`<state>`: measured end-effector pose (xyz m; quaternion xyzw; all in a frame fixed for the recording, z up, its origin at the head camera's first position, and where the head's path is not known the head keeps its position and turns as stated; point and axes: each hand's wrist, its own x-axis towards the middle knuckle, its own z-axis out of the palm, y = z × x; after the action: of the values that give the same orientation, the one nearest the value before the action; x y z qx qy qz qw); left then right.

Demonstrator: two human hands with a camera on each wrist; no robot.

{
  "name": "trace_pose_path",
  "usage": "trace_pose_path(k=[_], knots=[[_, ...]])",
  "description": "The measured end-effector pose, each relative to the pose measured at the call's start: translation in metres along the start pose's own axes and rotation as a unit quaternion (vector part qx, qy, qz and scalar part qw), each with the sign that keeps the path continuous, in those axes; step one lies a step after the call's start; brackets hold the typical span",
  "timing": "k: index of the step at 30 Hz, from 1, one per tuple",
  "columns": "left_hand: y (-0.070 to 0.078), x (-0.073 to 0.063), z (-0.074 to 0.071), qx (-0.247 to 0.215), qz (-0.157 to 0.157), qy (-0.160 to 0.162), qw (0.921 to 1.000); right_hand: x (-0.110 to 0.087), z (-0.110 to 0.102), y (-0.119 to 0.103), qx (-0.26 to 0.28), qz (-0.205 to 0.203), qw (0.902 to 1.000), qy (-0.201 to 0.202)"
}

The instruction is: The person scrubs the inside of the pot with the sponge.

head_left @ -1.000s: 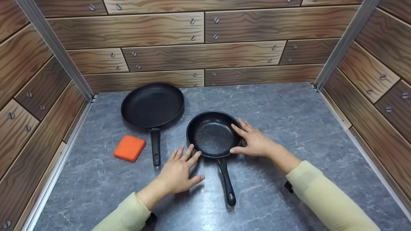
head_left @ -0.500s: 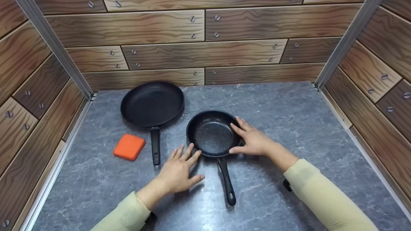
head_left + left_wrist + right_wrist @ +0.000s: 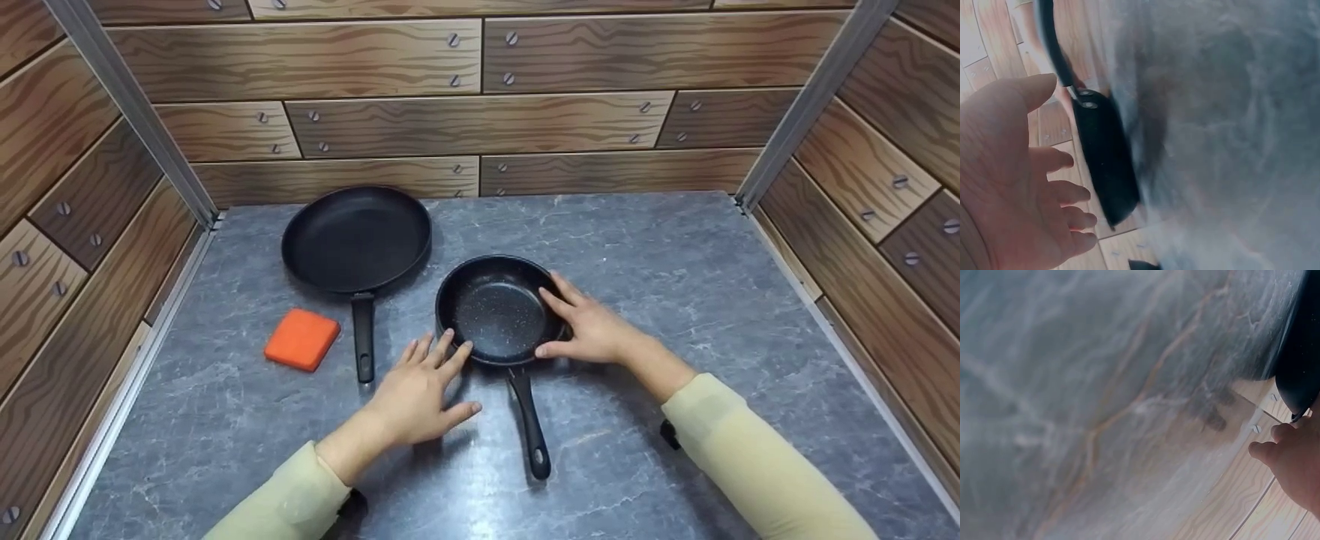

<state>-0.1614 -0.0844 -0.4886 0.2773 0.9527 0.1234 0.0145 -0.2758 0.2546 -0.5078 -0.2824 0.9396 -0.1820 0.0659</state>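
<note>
A small black frying pan (image 3: pixel 499 311) with a white-speckled inside lies in the middle of the table in the head view, its handle (image 3: pixel 532 431) toward me. My left hand (image 3: pixel 416 397) is at its near left side, fingers spread and fairly straight, fingertips close to the rim. In the left wrist view, the left hand's (image 3: pixel 1022 180) fingers extend toward the pan (image 3: pixel 1103 157), with a gap showing. At the pan's right rim is my right hand (image 3: pixel 600 326), fingers spread along the edge and thumb near the front. The right wrist view catches only part of the right hand (image 3: pixel 1292 461).
A larger black frying pan (image 3: pixel 356 240) lies at the back left, its handle pointing forward. An orange square sponge-like block (image 3: pixel 302 340) is left of that handle. Wood-patterned walls (image 3: pixel 480 124) stand at the back and both sides of the grey marbled table (image 3: pixel 637 240).
My left hand has shifted slightly forward along the small pan's side. The right hand and both pans hold their places, and the head view has tilted a little.
</note>
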Motion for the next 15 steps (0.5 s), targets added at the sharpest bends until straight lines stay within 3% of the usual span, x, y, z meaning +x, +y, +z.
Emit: trace_pose_path(k=[3, 7, 11, 15], knots=[[-0.003, 0.002, -0.012, -0.005, 0.003, 0.021, 0.9998, 0.0, 0.0, 0.0, -0.001, 0.003, 1.0, -0.001], [-0.017, 0.003, -0.033, -0.021, -0.016, 0.058, 0.998, -0.001, 0.0, -0.001, 0.001, 0.005, 1.0, 0.0], [-0.043, -0.001, -0.054, -0.041, -0.047, 0.106, 0.9925, -0.001, 0.0, 0.0, 0.005, 0.004, 1.0, 0.0], [-0.077, -0.009, -0.069, -0.07, -0.077, 0.158, 0.9819, -0.001, 0.0, 0.0, 0.007, 0.004, 1.0, 0.001]])
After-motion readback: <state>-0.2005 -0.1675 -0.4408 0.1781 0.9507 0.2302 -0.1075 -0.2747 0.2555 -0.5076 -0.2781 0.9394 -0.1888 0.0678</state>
